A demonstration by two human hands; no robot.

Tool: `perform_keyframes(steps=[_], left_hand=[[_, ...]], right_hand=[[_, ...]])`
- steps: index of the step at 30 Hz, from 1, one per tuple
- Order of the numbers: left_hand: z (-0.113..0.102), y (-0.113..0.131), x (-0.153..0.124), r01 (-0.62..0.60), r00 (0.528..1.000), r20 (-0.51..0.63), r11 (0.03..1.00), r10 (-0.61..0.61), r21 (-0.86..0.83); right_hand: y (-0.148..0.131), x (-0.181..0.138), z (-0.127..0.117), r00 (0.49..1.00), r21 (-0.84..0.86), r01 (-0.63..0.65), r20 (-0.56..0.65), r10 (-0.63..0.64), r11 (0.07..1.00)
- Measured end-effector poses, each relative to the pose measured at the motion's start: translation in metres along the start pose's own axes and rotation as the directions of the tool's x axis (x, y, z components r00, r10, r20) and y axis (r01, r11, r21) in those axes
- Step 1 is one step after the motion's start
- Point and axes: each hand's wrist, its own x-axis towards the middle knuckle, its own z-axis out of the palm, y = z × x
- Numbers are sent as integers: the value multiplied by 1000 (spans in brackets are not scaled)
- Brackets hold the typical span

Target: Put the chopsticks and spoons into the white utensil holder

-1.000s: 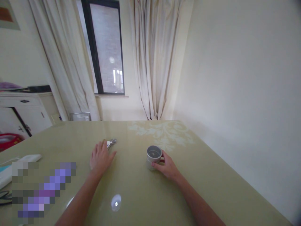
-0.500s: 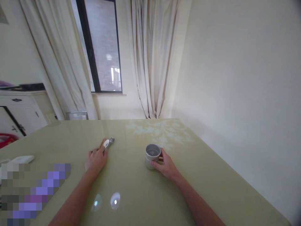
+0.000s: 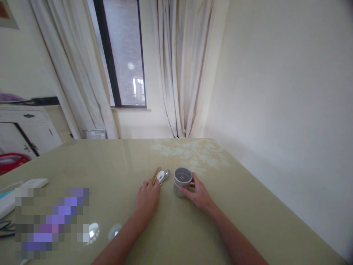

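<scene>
My right hand (image 3: 200, 195) has its fingers grasping the mug (image 3: 178, 187) at its three o'clock side, some fingertips hidden; it stands upright on the bench (image 3: 182, 235). At the mug's nine o'clock, my left hand (image 3: 148, 197) grasps chopsticks (image 3: 156, 175), a spoon (image 3: 167, 173) and a white oval (image 3: 160, 176), covering their near ends. Toward eight o'clock, pixels obscure something purple (image 3: 60, 215).

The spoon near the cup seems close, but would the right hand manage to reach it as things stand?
Probably not: the right hand is holding the cup, which stands between it and the spoon, and the left hand is at the spoon's handle.
</scene>
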Motion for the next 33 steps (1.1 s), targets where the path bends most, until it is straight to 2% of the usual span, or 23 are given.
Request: perform_keyframes(steps=[4,9,14,19,25,27,33], left_hand=[[-8,8,-4,12,1000,26,1000,-13,18],[-11,3,-5,12,999,38,999,-10,-37],[-12,-17,-8,21,1000,1,985,-21,-169],[-17,-39,-6,94,995,55,955,-82,-282],[-30,-50,-5,154,981,172,897,-89,-415],[-31,-52,-5,152,979,186,896,-79,-418],[-26,-53,-6,164,973,206,946,-107,-279]], right_hand=[[-2,-1,0,1000,-9,2,-5,-2,1000],[-3,-3,2,1000,-12,-11,15,11,1000],[-7,-7,4,998,3,-3,62,3,1000],[-10,-9,3,992,8,17,123,-18,1000],[-11,-9,0,980,39,31,195,-38,999],[-11,-9,-1,976,43,40,210,-48,998],[-5,-9,-3,973,44,49,223,-58,998]])
